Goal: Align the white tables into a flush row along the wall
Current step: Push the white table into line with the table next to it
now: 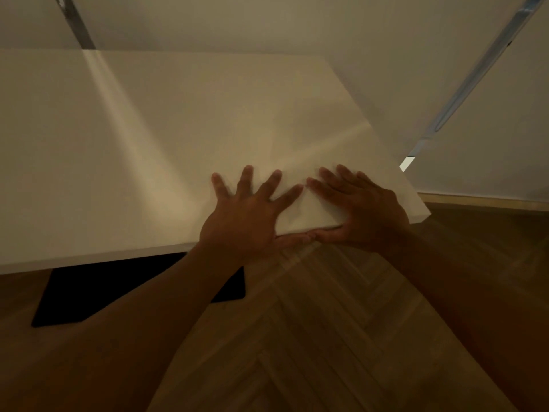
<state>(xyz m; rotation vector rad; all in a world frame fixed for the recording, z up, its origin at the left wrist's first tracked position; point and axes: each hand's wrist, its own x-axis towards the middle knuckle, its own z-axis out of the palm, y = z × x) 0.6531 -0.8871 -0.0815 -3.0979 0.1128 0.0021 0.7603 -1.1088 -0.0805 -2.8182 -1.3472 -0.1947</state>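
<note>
A white table (142,138) fills the left and middle of the view, its far edge against the pale wall (371,40). My left hand (246,221) lies on the top near the front edge, fingers spread, thumb wrapped over the edge. My right hand (365,212) rests next to it near the front right corner, fingers flat on top and thumb under the edge. The two thumbs nearly touch along the table's front edge. I cannot make out a seam with a second table; the top runs off the left side of the frame.
A black rectangular mat or base (89,295) lies on the wooden herringbone floor (341,322) beneath the table's front. A metal strip (80,28) runs up the wall at the back left. A bluish vertical strip (475,75) and a wooden skirting board (487,200) are at the right.
</note>
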